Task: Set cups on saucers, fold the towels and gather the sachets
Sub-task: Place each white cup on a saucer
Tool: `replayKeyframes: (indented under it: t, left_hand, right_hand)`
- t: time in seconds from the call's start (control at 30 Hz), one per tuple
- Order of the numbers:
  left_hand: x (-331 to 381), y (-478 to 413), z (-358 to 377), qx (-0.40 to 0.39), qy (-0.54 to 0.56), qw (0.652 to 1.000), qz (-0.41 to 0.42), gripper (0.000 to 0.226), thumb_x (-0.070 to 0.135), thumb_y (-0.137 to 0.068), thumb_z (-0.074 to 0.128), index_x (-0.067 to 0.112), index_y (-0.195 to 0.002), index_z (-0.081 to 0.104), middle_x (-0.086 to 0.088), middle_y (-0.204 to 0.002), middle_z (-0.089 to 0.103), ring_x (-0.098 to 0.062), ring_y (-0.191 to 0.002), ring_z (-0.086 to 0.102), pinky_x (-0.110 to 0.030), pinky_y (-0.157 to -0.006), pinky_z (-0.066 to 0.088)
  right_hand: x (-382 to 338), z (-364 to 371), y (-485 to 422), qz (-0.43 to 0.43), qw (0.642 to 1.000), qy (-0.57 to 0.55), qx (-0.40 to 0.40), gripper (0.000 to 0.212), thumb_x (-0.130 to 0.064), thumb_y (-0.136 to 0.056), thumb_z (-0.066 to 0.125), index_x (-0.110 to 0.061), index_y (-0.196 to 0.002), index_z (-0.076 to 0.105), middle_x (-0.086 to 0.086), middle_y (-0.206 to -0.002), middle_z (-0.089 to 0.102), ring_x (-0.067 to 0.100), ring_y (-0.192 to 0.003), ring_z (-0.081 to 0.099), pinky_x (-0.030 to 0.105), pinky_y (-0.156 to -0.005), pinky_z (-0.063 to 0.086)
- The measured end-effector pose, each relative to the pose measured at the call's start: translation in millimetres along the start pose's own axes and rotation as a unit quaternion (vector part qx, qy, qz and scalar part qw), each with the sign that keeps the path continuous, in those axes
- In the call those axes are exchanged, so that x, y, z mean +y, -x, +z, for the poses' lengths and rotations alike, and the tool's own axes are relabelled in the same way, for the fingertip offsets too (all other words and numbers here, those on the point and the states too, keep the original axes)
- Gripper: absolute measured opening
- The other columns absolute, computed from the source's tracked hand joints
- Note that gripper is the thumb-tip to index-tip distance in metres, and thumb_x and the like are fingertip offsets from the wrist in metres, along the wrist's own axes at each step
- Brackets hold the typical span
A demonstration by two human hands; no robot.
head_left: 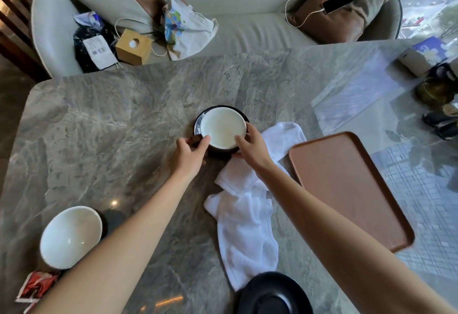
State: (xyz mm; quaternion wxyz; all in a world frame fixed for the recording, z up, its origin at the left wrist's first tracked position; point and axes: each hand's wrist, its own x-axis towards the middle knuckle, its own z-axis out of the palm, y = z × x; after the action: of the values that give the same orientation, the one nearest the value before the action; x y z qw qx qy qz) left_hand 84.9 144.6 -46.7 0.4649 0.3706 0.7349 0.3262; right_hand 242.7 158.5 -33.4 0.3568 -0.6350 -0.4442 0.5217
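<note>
A cup [223, 127], white inside and dark outside, stands on a black saucer [198, 121] at the middle of the marble table [111, 120]. My left hand [189, 155] grips the cup's handle side and my right hand [250, 145] holds its right rim. A rumpled white towel [245, 219] lies right of and below the cup, under my right forearm. A second cup [70, 237] stands at the lower left. Another black saucer [272, 294] sits at the bottom edge. Red sachets [37, 286] lie at the lower left corner.
A brown tray [347, 184] rests on the table's right half. Dark objects [436, 105] and a box [421, 58] crowd the far right edge. A sofa [247, 28] behind the table holds bags, a wooden tissue box [133, 46] and a charging phone [338, 2].
</note>
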Motion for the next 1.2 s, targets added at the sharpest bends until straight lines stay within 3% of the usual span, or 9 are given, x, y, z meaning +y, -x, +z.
replayKeyframes:
  t: [0.07, 0.2, 0.4, 0.6, 0.73, 0.83, 1.0, 1.1, 1.2]
  left_hand:
    - [3.3, -6.6, 3.2, -0.012, -0.025, 1.0, -0.005, 0.047, 0.055, -0.079, 0.057, 0.014, -0.095, 0.04, -0.01, -0.082, 0.066, -0.026, -0.056, 0.058, -0.031, -0.056, 0.044]
    - [4.8, -14.9, 6.5, -0.018, -0.081, 0.996, -0.011, 0.052, 0.056, -0.08, 0.054, 0.011, -0.102, 0.044, -0.018, -0.105, 0.065, -0.036, -0.093, 0.062, -0.039, -0.075, 0.047]
    - [6.3, -18.7, 9.3, -0.028, -0.075, 0.997, -0.012, 0.052, 0.05, -0.084, 0.054, 0.005, -0.108, 0.046, -0.019, -0.108, 0.063, -0.036, -0.098, 0.06, -0.031, -0.069, 0.04]
    - [10.8, -17.6, 9.9, -0.035, -0.05, 0.998, -0.01, 0.047, 0.045, -0.087, 0.053, 0.004, -0.108, 0.044, -0.021, -0.107, 0.062, -0.041, -0.1, 0.06, -0.042, -0.081, 0.049]
    - [13.6, -10.7, 10.4, -0.048, -0.025, 0.998, -0.011, 0.045, 0.04, -0.091, 0.05, 0.002, -0.115, 0.043, -0.009, -0.084, 0.063, -0.026, -0.064, 0.058, -0.016, -0.049, 0.047]
    - [15.4, -1.3, 6.1, -0.067, 0.003, 0.998, -0.012, 0.043, 0.034, -0.094, 0.045, 0.005, -0.125, 0.036, -0.005, -0.081, 0.062, -0.015, -0.051, 0.048, -0.01, -0.033, 0.035]
    - [12.9, 20.3, -5.2, -0.081, 0.033, 0.996, -0.02, 0.069, 0.034, -0.096, 0.042, 0.011, -0.147, 0.002, -0.011, -0.113, 0.063, -0.016, -0.066, 0.057, -0.025, -0.059, 0.043]
    - [3.6, 39.1, -13.7, -0.073, 0.056, 0.996, -0.024, 0.068, 0.036, -0.095, 0.043, 0.014, -0.148, 0.005, -0.006, -0.112, 0.064, -0.019, -0.082, 0.061, -0.031, -0.072, 0.046]
    - [-17.0, 67.5, -32.8, -0.058, 0.109, 0.992, -0.031, 0.058, 0.037, -0.094, 0.045, 0.018, -0.143, 0.021, -0.005, -0.112, 0.063, -0.02, -0.087, 0.061, -0.033, -0.074, 0.046]
  right_hand:
    - [2.8, -0.7, -7.4, 0.007, 1.0, 0.006, 0.002, 0.038, -0.01, -0.09, 0.046, -0.017, -0.127, 0.049, 0.01, -0.112, 0.06, 0.026, -0.105, 0.059, 0.037, -0.068, 0.059]
    - [8.4, -1.3, -15.5, 0.005, 1.0, 0.007, 0.008, 0.04, -0.011, -0.089, 0.046, -0.019, -0.128, 0.049, 0.01, -0.111, 0.061, 0.025, -0.102, 0.061, 0.038, -0.066, 0.06]
    - [13.3, -0.9, -20.3, 0.003, 1.0, 0.009, 0.012, 0.039, -0.016, -0.091, 0.051, -0.021, -0.129, 0.047, 0.005, -0.109, 0.06, 0.017, -0.097, 0.06, 0.031, -0.063, 0.06]
    - [15.6, 0.7, -23.2, 0.008, 1.0, 0.015, 0.013, 0.038, -0.02, -0.092, 0.052, -0.022, -0.129, 0.047, 0.0, -0.105, 0.058, 0.008, -0.088, 0.059, 0.032, -0.064, 0.06]
    - [14.4, 1.2, -22.7, 0.019, 1.0, 0.014, 0.014, 0.04, -0.024, -0.092, 0.055, -0.022, -0.13, 0.044, -0.003, -0.104, 0.056, 0.006, -0.088, 0.058, 0.03, -0.064, 0.059]
    - [10.4, 4.0, -19.5, 0.031, 0.999, 0.004, 0.015, 0.044, -0.026, -0.091, 0.057, -0.02, -0.131, 0.04, 0.001, -0.109, 0.057, 0.007, -0.09, 0.058, 0.03, -0.066, 0.058]
    - [5.5, 6.1, -7.0, 0.028, 0.999, -0.001, 0.033, 0.045, -0.024, -0.091, 0.057, -0.014, -0.131, 0.038, 0.006, -0.121, 0.056, 0.016, -0.1, 0.057, 0.041, -0.085, 0.056]
    - [6.1, 9.8, 7.6, -0.006, 0.995, -0.03, 0.09, 0.05, -0.014, -0.091, 0.057, -0.011, -0.134, 0.032, -0.001, -0.117, 0.049, 0.015, -0.101, 0.055, 0.044, -0.096, 0.05]
    - [3.6, 21.7, 31.5, -0.055, 0.988, -0.04, 0.136, 0.055, -0.007, -0.088, 0.055, -0.01, -0.137, 0.029, 0.008, -0.118, 0.048, 0.019, -0.092, 0.054, 0.047, -0.089, 0.052]
